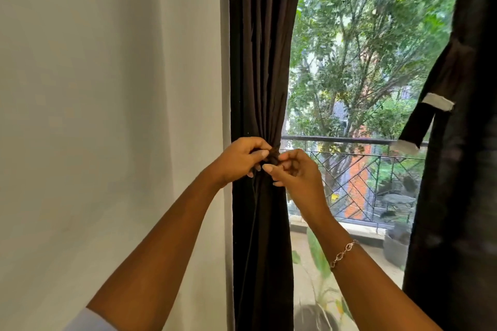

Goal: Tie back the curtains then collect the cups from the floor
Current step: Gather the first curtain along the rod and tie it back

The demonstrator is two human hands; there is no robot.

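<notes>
A dark brown curtain (pixel 263 62) hangs bunched at the left side of the window. A brown tie-back band (pixel 273 155) is cinched around its waist. My left hand (pixel 239 158) grips the band from the left with curled fingers. My right hand (pixel 294 169) pinches the band's end from the right. A second dark curtain (pixel 462 196) hangs at the right edge, and its own tie-back strip (pixel 422 118) with white ends dangles loose. No cups are in view.
A plain white wall (pixel 107 115) fills the left. Through the window are trees, a black balcony railing (pixel 363 169) and a grey plant pot (pixel 395 247). Green leaves show low in the window.
</notes>
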